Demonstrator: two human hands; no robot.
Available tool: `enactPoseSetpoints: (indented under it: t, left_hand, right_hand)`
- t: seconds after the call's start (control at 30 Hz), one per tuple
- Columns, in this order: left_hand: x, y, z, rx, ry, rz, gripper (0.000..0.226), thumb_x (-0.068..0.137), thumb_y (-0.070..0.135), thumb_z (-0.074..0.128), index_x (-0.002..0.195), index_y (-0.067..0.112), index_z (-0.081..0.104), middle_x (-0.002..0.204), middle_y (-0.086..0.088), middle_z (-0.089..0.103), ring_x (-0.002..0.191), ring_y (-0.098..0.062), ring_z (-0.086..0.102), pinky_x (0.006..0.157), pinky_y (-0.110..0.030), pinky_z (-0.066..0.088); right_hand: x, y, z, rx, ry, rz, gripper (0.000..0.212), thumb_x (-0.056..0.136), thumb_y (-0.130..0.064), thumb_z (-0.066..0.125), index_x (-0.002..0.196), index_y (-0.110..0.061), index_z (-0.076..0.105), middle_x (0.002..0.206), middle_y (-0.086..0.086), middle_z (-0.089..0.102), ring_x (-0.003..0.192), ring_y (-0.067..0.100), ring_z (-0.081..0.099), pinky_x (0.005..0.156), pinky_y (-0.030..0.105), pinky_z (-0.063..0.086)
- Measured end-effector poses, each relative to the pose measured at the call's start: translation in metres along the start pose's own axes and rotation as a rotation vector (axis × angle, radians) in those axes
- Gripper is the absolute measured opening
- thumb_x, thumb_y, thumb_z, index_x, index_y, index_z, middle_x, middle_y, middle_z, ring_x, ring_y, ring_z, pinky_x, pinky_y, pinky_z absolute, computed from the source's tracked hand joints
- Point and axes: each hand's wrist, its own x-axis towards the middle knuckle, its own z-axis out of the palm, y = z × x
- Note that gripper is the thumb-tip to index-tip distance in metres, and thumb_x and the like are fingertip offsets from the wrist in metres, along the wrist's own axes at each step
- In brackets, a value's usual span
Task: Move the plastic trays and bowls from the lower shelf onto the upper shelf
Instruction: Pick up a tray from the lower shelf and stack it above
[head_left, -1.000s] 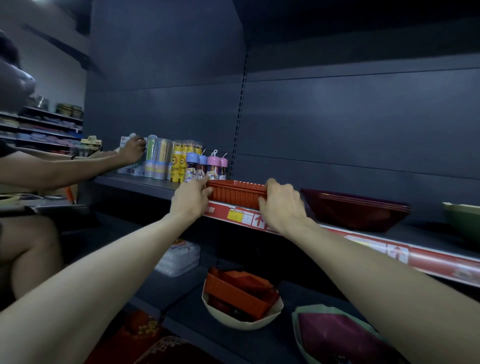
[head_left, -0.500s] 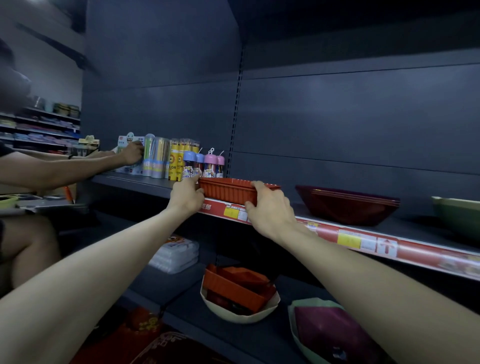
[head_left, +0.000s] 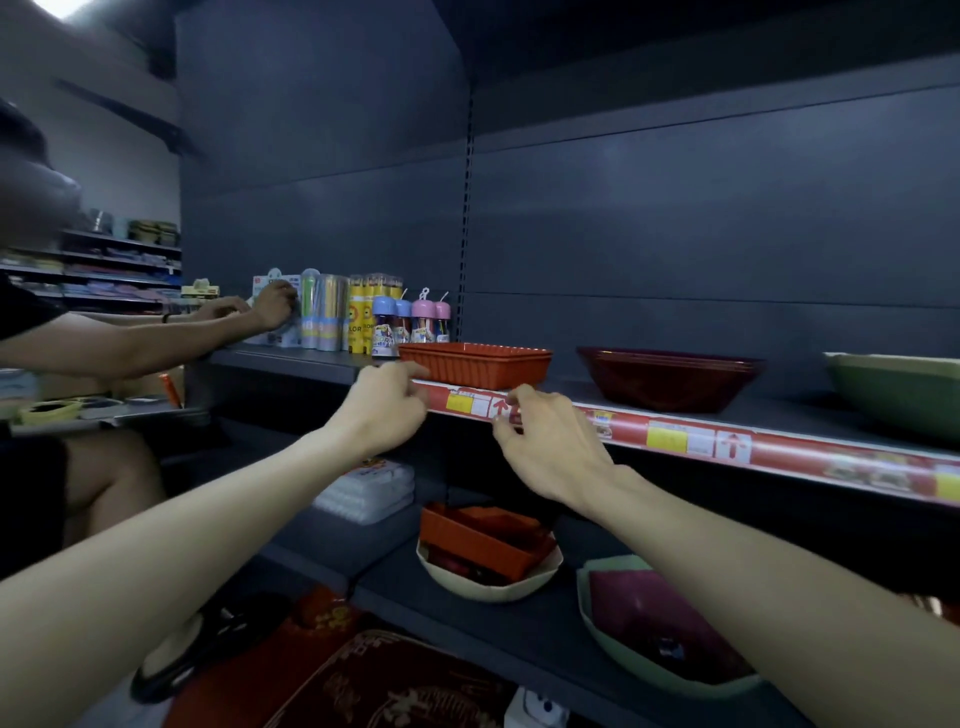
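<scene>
Far left of the orange tray (head_left: 475, 364), another person's hand (head_left: 272, 306) is busy with the pencil tubes (head_left: 332, 312), and the little capped bottles (head_left: 410, 325) stand just left of the tray, so nothing to do with this job. The left hand (head_left: 382, 410) now hangs just off the tray's front-left corner with its fingers loosely curled and holding nothing. Half a second ago both hands were still clamped on the tray's ends, so that's the change: it's been let go. The tray sits flat on the upper shelf (head_left: 566, 388), right at the front edge above the red price strip (head_left: 675, 439). Just below and right of the tray, the right hand (head_left: 550, 447) has also pulled back, fingers relaxed and empty in front of the strip. Further right of the tray on the same shelf are a dark red bowl (head_left: 667, 376) and a green bowl (head_left: 898, 389), looks like those are done too. So this one's placed, but the task isn't finished: straight below the tray on the lower shelf (head_left: 519, 629) there's a cream bowl (head_left: 488, 590) with more orange trays (head_left: 483, 535) tipped inside it, and down to the right a pale green bowl (head_left: 605, 626) with a maroon bowl (head_left: 649, 613) nested in it. Probably the hands drop to that cream bowl next.
</scene>
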Motion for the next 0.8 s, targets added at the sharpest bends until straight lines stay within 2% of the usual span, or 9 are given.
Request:
enactPoseSetpoints:
  t: [0.1,0.2,0.27,0.4,0.5,0.57,0.63,0.73,0.8]
  left_hand:
    - [-0.032,0.018,0.009,0.089,-0.113,0.05,0.024,0.1,0.018,0.059,0.117,0.017,0.075,0.101,0.001,0.077,0.103,-0.021,0.071,0.088,-0.029,0.053]
    - [-0.058,0.031,0.025,0.197,-0.197,0.072,0.042,0.095,0.042,0.054,0.127,0.022,0.071,0.116,-0.004,0.077,0.11,-0.028,0.07,0.099,-0.038,0.056]
    - [-0.074,0.04,0.04,0.232,-0.26,0.075,0.057,0.087,0.053,0.045,0.133,0.026,0.067,0.12,-0.008,0.075,0.112,-0.033,0.07,0.1,-0.043,0.057]
    - [-0.1,0.057,0.081,0.233,-0.345,0.133,0.059,0.084,0.056,0.043,0.131,0.03,0.068,0.117,-0.008,0.075,0.11,-0.034,0.07,0.096,-0.045,0.058]
    - [-0.113,0.06,0.118,0.2,-0.409,0.155,0.046,0.084,0.061,0.048,0.11,0.03,0.07,0.107,-0.004,0.075,0.099,-0.031,0.072,0.085,-0.042,0.06]
    - [-0.116,0.06,0.144,0.19,-0.447,0.162,0.036,0.087,0.055,0.052,0.106,0.029,0.069,0.106,-0.002,0.074,0.099,-0.032,0.072,0.085,-0.042,0.06]
    - [-0.118,0.06,0.171,0.187,-0.492,0.147,0.039,0.084,0.049,0.051,0.114,0.031,0.068,0.111,-0.005,0.073,0.103,-0.035,0.07,0.087,-0.042,0.059]
    - [-0.122,0.066,0.209,0.17,-0.52,0.133,0.035,0.089,0.04,0.052,0.115,0.024,0.07,0.115,-0.011,0.072,0.107,-0.037,0.069,0.088,-0.038,0.057]
    - [-0.125,0.068,0.232,0.184,-0.549,0.127,0.02,0.096,0.024,0.054,0.104,0.014,0.069,0.108,-0.013,0.073,0.102,-0.035,0.069,0.076,-0.031,0.049]
  right_hand:
    - [-0.021,0.009,-0.005,-0.032,-0.032,-0.005,0.039,0.103,-0.045,0.051,0.122,-0.015,0.063,0.112,0.012,0.069,0.107,0.036,0.065,0.087,0.045,0.055]
    - [-0.048,0.022,-0.01,-0.054,-0.102,0.036,0.043,0.103,-0.051,0.05,0.133,-0.021,0.061,0.123,0.011,0.066,0.114,0.035,0.063,0.089,0.042,0.053]
    - [-0.066,0.034,-0.011,-0.081,-0.153,0.056,0.04,0.103,-0.052,0.05,0.13,-0.024,0.061,0.121,0.01,0.065,0.111,0.035,0.064,0.088,0.041,0.053]
    - [-0.104,0.07,-0.01,-0.081,-0.264,0.134,0.027,0.103,-0.048,0.051,0.114,-0.025,0.062,0.108,0.005,0.066,0.1,0.03,0.064,0.082,0.04,0.054]
    - [-0.131,0.102,-0.004,-0.057,-0.3,0.19,0.021,0.104,-0.041,0.053,0.106,-0.024,0.064,0.101,0.003,0.064,0.097,0.029,0.064,0.08,0.037,0.053]
    - [-0.146,0.121,0.001,-0.078,-0.304,0.228,0.021,0.103,-0.037,0.052,0.109,-0.021,0.065,0.103,0.005,0.065,0.1,0.03,0.065,0.077,0.035,0.048]
    - [-0.159,0.14,0.006,-0.091,-0.314,0.257,0.022,0.102,-0.037,0.051,0.112,-0.023,0.065,0.108,0.004,0.068,0.1,0.028,0.064,0.079,0.036,0.05]
    - [-0.178,0.169,0.013,-0.086,-0.305,0.324,0.019,0.096,-0.043,0.051,0.104,-0.03,0.063,0.102,0.002,0.066,0.097,0.027,0.064,0.082,0.038,0.054]
    - [-0.191,0.188,0.017,-0.065,-0.274,0.35,0.015,0.094,-0.043,0.052,0.097,-0.032,0.062,0.097,-0.003,0.066,0.093,0.024,0.064,0.08,0.038,0.055]
